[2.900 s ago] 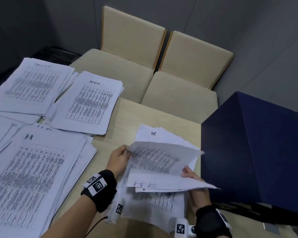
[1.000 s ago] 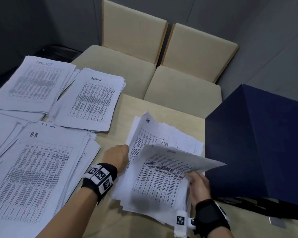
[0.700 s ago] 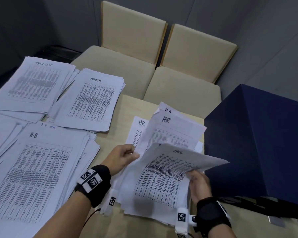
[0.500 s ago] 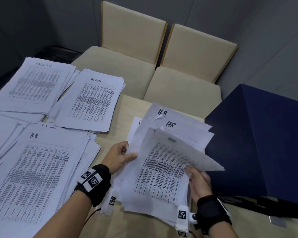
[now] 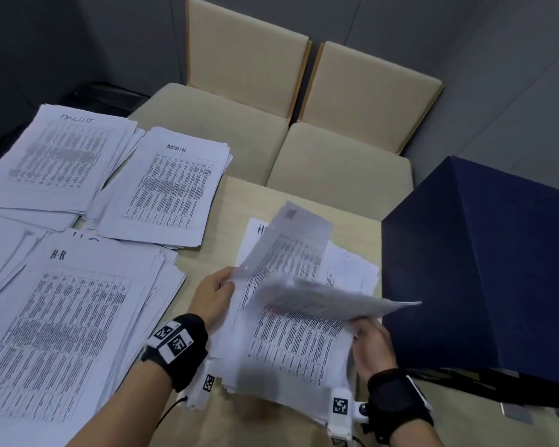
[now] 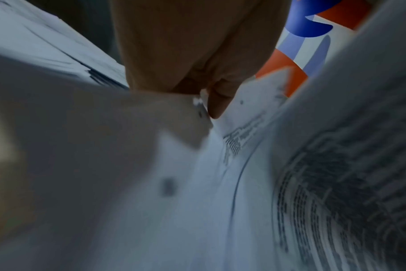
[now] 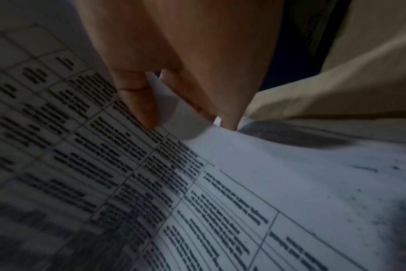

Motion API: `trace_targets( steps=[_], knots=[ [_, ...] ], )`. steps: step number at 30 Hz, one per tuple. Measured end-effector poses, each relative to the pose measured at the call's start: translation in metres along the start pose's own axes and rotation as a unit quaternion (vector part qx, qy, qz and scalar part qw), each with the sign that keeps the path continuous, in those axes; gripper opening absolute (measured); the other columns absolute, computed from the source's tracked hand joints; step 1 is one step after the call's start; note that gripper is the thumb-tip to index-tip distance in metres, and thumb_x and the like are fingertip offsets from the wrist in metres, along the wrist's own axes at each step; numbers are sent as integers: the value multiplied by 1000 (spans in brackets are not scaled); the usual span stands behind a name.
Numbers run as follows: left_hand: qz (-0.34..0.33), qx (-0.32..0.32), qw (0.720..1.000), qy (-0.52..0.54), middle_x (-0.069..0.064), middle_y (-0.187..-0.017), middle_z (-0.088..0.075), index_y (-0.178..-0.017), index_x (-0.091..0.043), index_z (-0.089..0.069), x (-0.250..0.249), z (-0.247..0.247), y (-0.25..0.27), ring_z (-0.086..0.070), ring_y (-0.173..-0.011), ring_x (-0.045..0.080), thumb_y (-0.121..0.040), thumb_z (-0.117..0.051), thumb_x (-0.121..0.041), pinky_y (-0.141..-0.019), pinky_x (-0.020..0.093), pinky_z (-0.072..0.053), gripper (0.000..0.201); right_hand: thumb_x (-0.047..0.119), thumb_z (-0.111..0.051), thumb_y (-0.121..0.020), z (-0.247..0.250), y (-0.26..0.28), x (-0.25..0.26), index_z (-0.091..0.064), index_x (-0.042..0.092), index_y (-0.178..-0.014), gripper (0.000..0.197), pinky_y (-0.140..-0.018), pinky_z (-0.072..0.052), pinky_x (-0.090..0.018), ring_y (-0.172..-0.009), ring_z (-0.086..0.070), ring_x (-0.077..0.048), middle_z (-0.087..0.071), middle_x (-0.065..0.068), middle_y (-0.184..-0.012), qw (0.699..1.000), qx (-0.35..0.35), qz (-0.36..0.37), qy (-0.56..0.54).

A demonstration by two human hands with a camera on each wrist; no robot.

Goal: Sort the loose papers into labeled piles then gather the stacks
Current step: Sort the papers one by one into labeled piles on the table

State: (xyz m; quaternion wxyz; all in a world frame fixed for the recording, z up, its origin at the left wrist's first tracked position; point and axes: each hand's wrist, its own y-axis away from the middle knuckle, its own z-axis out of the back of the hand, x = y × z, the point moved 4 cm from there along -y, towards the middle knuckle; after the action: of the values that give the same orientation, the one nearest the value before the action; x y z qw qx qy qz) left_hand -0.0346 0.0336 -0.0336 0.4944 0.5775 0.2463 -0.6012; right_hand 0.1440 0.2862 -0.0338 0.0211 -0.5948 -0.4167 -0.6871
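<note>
The left hand [image 5: 212, 293] is pinching a lifted sheet [image 5: 291, 250]; the right hand [image 5: 370, 341] is pinching sheets of the unsorted stack [image 5: 297, 343]. Blurred labels are risking misfiling; loose sheets could slide out.

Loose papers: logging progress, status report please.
Left hand pinches a lifted sheet. Right hand holds the unsorted stack's edge. Navy box close on the right.

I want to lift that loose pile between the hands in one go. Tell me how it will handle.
Probably floppy: the sheets raised by the left hand already curl over. Likely to slide apart, since the pile has ragged, fanned edges. It looks thick, so a one-sided grip by the right hand may let it sag.
</note>
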Motion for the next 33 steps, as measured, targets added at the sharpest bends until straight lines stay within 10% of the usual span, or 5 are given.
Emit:
trace_targets(
  steps=[3, 9, 14, 27, 33],
  knots=[
    [59, 15, 997, 42, -5, -72, -68, -83, -19, -72, 5, -4, -3, -57, -63, 9, -83, -46, -4, -64, 26, -38, 30, 7, -56, -96, -4, 0, -4, -68, 11, -124, 31, -102, -43, -35, -119, -58, -16, -66, 1, -125, 998, 39, -39, -40],
    [124, 64, 989, 45, -8, -58, -53, -51, -21, -51, 3, -7, 1, -43, -63, 16, -77, -47, -2, -64, 27, -32, 32, 1, -54, -97, -10, 5, 0, -71, 8, -104, 20, -75, -51, -25, -101, -69, -23, -77, -3, -95, 1000, 28, -9, 11],
    [102, -107, 975, -164, -5, -87, -62, -95, -16, -59, 12, 5, -9, -60, -81, 15, -84, -74, -30, -72, 28, -46, 23, -12, -55, -86, -10, 5, 3, -66, 8, -84, 24, -75, -50, -26, -92, -66, -26, -74, -3, -79, 999, -2, 34, -35],
    [-37, -60, 854, -516, -2, -56, -48, -61, -18, -51, -18, 2, -1, -49, -55, 20, -98, -42, -53, -48, 26, -30, 52, -11, -51, -87, -2, 8, -3, -63, 3, -81, 19, -75, -48, -36, -82, -63, -27, -69, -12, -84, 999, -9, -6, -47],
    [-138, -28, 910, -390, -2, -61, -60, -72, -18, -63, -15, 1, -1, -53, -58, 22, -96, -57, -31, -50, 27, -31, 28, -11, -43, -86, -2, 5, -7, -59, 0, -85, 20, -72, -47, -35, -83, -58, -28, -64, -13, -81, 995, -8, -30, -92]
  ],
)
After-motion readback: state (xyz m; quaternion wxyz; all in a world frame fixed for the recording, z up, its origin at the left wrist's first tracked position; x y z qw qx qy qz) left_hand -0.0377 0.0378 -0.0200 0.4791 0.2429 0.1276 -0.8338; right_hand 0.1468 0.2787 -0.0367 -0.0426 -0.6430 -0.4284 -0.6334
